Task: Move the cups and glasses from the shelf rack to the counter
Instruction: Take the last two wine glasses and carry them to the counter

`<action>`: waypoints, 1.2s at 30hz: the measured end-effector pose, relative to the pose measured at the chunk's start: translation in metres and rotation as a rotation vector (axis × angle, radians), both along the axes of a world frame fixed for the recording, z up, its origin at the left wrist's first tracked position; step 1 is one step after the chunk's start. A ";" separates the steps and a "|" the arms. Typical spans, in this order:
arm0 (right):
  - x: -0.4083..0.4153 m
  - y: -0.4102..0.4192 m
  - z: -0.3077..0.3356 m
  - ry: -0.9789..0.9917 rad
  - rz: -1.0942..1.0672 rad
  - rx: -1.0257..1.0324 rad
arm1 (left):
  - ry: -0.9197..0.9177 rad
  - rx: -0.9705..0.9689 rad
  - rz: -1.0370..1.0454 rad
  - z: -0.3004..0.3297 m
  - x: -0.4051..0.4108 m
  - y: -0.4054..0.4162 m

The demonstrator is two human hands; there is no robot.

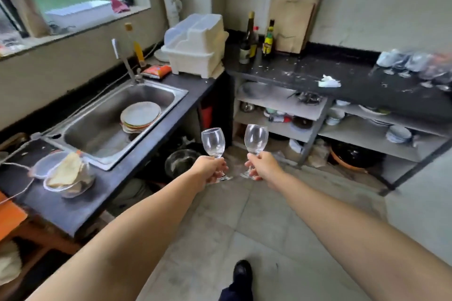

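Note:
My left hand (212,169) grips the stem of a clear wine glass (213,142), held upright above the floor. My right hand (263,166) holds a second clear wine glass (255,138) by its stem, also upright, close beside the first. Both arms reach forward over the tiled floor. Several clear stemmed glasses (415,66) stand blurred on the black counter (354,80) at the far right. Below that counter a shelf rack (367,134) carries bowls and plates.
A steel sink (97,129) with stacked plates (140,116) lies to the left. A white dish rack box (195,44) sits in the corner, bottles (252,39) and cutting boards (293,12) behind. Crumpled paper (329,81) lies on the counter. Pots sit on the floor (182,161).

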State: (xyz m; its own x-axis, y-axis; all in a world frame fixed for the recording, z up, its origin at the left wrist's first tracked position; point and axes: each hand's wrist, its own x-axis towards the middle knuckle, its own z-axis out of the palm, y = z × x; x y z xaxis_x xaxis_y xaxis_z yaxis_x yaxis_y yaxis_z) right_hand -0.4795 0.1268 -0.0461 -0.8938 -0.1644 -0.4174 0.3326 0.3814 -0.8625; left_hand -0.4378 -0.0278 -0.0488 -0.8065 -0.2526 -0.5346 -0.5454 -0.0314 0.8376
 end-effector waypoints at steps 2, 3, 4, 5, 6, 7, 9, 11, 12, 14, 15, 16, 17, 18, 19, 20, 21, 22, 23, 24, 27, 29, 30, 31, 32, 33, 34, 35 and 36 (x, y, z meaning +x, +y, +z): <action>-0.026 0.034 -0.003 0.005 -0.092 0.014 | 0.017 -0.012 -0.099 -0.004 -0.038 0.031; -0.039 0.049 -0.004 0.003 -0.132 0.018 | 0.028 -0.019 -0.144 -0.005 -0.056 0.046; -0.057 0.067 -0.005 0.006 -0.174 0.017 | 0.033 -0.027 -0.191 -0.004 -0.079 0.063; -0.073 0.081 -0.004 0.008 -0.208 0.011 | 0.038 -0.027 -0.229 -0.004 -0.099 0.077; -0.086 0.093 -0.004 0.009 -0.234 0.008 | 0.035 -0.023 -0.256 -0.001 -0.114 0.089; -0.101 0.109 -0.001 0.009 -0.267 0.009 | 0.034 -0.012 -0.288 0.000 -0.135 0.103; -0.124 0.136 0.005 0.012 -0.328 0.016 | 0.022 -0.011 -0.344 0.005 -0.170 0.128; -0.145 0.166 0.015 0.017 -0.380 0.022 | 0.009 -0.023 -0.411 0.011 -0.206 0.156; -0.154 0.181 0.019 0.023 -0.406 0.022 | 0.011 -0.034 -0.446 0.015 -0.222 0.170; -0.170 0.211 0.025 0.032 -0.467 0.023 | 0.026 -0.053 -0.508 0.020 -0.248 0.198; -0.179 0.229 0.026 0.031 -0.506 0.023 | 0.033 -0.057 -0.540 0.020 -0.262 0.215; -0.186 0.243 0.027 0.026 -0.537 0.022 | 0.042 -0.066 -0.565 0.021 -0.271 0.230; -0.194 0.258 0.028 0.022 -0.569 0.020 | 0.043 -0.073 -0.593 0.022 -0.281 0.244; -0.202 0.271 0.029 0.019 -0.600 0.021 | 0.042 -0.083 -0.623 0.023 -0.290 0.258; -0.212 0.286 0.029 0.020 -0.630 0.022 | 0.036 -0.094 -0.653 0.025 -0.301 0.274; -0.220 0.298 0.029 0.020 -0.653 0.024 | 0.033 -0.106 -0.675 0.025 -0.310 0.286; -0.231 0.312 0.028 0.020 -0.673 0.028 | 0.033 -0.107 -0.696 0.026 -0.322 0.301; -0.242 0.323 0.027 0.020 -0.685 0.029 | 0.035 -0.096 -0.709 0.027 -0.332 0.313; -0.253 0.336 0.026 0.017 -0.695 0.032 | 0.036 -0.082 -0.721 0.028 -0.344 0.326; -0.266 0.350 0.024 0.020 -0.702 0.033 | 0.037 -0.070 -0.731 0.029 -0.359 0.342; -0.307 0.387 0.024 0.034 -0.709 0.016 | 0.038 -0.052 -0.734 0.029 -0.401 0.380; -0.335 0.412 0.025 0.041 -0.705 0.012 | 0.057 -0.053 -0.727 0.026 -0.433 0.406; -0.351 0.427 0.027 0.047 -0.691 0.016 | 0.065 -0.050 -0.718 0.027 -0.451 0.423; -0.365 0.440 0.028 0.052 -0.675 0.023 | 0.070 -0.049 -0.708 0.025 -0.468 0.436; -0.381 0.454 0.031 0.053 -0.664 0.027 | 0.069 -0.048 -0.691 0.025 -0.486 0.451; -0.395 0.466 0.032 0.049 -0.662 0.026 | 0.066 -0.048 -0.679 0.025 -0.501 0.465; -0.414 0.483 0.034 0.045 -0.660 0.022 | 0.062 -0.044 -0.667 0.027 -0.520 0.482; -0.427 0.495 0.035 0.043 -0.656 0.014 | 0.059 -0.038 -0.661 0.027 -0.535 0.494; -0.441 0.506 0.037 0.037 -0.654 0.008 | 0.059 -0.033 -0.657 0.029 -0.548 0.506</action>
